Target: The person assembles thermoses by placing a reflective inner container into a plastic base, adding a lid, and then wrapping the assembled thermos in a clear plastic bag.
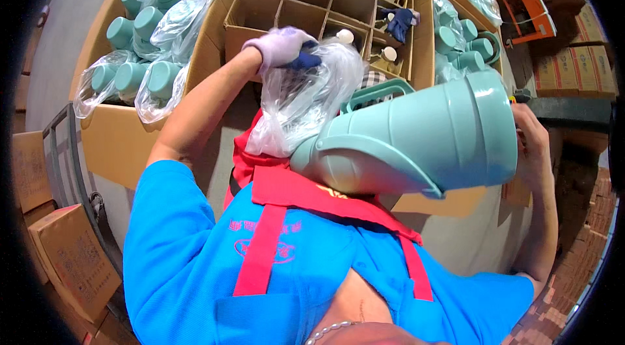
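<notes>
A large teal thermos jug lies on its side before my chest. Its wide base faces right and its carrying handle hangs along the near side. My right hand, bare, is at the base with the fingers curled round its edge, partly hidden behind it. In a pale glove with a dark blue palm, my left hand grips a crumpled clear plastic bag. The bag hangs down beside the jug's narrower left end and overlaps part of it.
Beyond my hands stands a divided carton with several white-capped bottles and a dark blue glove. Cartons of teal cups in plastic flank it, left and right. An orange crate and stacked boxes are at right.
</notes>
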The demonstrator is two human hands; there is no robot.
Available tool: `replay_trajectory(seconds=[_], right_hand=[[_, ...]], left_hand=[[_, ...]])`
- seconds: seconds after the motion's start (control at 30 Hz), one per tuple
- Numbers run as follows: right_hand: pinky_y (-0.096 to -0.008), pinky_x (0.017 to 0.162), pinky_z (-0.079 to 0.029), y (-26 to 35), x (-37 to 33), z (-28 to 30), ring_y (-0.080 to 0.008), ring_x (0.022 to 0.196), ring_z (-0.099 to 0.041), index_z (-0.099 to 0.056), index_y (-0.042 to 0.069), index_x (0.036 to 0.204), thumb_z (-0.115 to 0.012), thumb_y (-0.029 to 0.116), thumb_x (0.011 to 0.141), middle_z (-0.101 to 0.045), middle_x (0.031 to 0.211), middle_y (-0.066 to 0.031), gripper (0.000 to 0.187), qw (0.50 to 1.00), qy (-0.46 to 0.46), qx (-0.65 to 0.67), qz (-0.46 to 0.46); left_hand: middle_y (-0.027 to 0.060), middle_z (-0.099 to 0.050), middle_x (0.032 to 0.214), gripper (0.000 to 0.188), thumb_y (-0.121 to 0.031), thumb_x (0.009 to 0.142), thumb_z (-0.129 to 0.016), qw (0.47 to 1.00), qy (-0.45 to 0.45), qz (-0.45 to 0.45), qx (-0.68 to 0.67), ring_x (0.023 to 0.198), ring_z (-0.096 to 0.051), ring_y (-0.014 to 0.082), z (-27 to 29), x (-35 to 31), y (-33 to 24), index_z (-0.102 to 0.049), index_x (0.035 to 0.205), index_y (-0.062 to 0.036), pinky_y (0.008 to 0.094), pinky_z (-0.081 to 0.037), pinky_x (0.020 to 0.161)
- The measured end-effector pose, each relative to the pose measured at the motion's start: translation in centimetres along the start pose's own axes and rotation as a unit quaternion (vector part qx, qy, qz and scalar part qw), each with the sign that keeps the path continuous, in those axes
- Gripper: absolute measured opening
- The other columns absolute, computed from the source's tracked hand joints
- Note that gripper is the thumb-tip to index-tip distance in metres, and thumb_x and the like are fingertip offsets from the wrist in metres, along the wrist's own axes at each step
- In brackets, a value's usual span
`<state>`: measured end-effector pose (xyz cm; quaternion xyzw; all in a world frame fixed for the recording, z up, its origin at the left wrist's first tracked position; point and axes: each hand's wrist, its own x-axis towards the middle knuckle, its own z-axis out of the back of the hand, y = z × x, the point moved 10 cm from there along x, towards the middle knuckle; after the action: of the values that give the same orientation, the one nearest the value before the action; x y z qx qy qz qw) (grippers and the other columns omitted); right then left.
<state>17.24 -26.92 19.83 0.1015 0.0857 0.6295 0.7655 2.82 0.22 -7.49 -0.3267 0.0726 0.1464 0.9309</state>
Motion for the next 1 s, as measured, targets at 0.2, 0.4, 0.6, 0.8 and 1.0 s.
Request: replay_trajectory(seconds=[0.2, 0.4, 0.6, 0.8, 1.0], right_hand=[[-0.0452, 0.088, -0.056, 0.3, 0.4, 0.1, -0.0350, 0.107, -0.063, -0.063, 0.007, 0.111, -0.074, -0.002, 0.065, -0.062, 0.116, -0.0153, 0.048, 0.947, -0.016, -0.177, 0.266], [-0.0401, 0.086, -0.050, 1.2, 3.4, -0.3, -0.0277, 0.098, -0.056, -0.066, 0.011, 0.114, -0.079, 0.002, 0.057, -0.062, 0.103, -0.0064, 0.059, 0.967, 0.056, -0.108, 0.223], [-0.0407, 0.070, -0.044, -2.5, 2.0, -2.5, -0.0287, 0.073, -0.055, -0.062, -0.002, 0.071, -0.058, 0.029, 0.090, -0.057, 0.066, -0.0130, 0.036, 0.981, 0.146, -0.084, -0.098], [-0.0388, 0.065, -0.049, 5.0, 0.3, 0.7, -0.0263, 0.076, -0.060, -0.064, 0.001, 0.086, -0.064, 0.018, 0.083, -0.061, 0.079, -0.0094, 0.017, 0.988, 0.022, -0.104, 0.108], [-0.0414, 0.077, -0.046, 9.6, -0.7, 0.5, -0.0259, 0.091, -0.056, -0.062, 0.007, 0.099, -0.078, 0.019, 0.065, -0.057, 0.094, -0.0060, 0.039, 0.931, 0.067, -0.223, 0.281]], left_hand=[[0.0082, -0.069, 0.098, 0.032, -0.032, 0.095, -0.053, 0.646, -0.151, -0.071, -0.745, 0.086, -0.067, 0.0218, 9.6, 3.5, -1.7, -0.068, 0.103, -0.0052, 0.0336, -0.055, 0.082], [0.0101, -0.069, 0.108, 0.035, -0.029, 0.098, -0.044, 0.885, -0.085, -0.158, -0.430, 0.099, -0.065, 0.0195, -0.2, 10.2, -10.3, -0.067, 0.117, -0.0096, 0.0332, -0.051, 0.091], [0.0025, -0.065, 0.091, 0.028, -0.023, 0.098, -0.051, 0.800, -0.079, -0.124, -0.582, 0.083, -0.057, 0.0082, -3.8, 6.0, -16.0, -0.065, 0.101, 0.0021, 0.0247, -0.046, 0.074], [0.0005, -0.062, 0.082, 0.019, -0.016, 0.097, -0.057, 0.833, -0.108, -0.241, -0.486, 0.076, -0.052, 0.0046, -3.0, 5.7, -15.7, -0.065, 0.093, -0.0003, 0.0246, -0.044, 0.066], [0.0006, -0.062, 0.081, 0.024, -0.023, 0.097, -0.058, 0.600, 0.052, -0.034, -0.798, 0.074, -0.052, 0.0046, -7.1, 5.0, -15.8, -0.065, 0.094, -0.0007, 0.0247, -0.044, 0.066]])
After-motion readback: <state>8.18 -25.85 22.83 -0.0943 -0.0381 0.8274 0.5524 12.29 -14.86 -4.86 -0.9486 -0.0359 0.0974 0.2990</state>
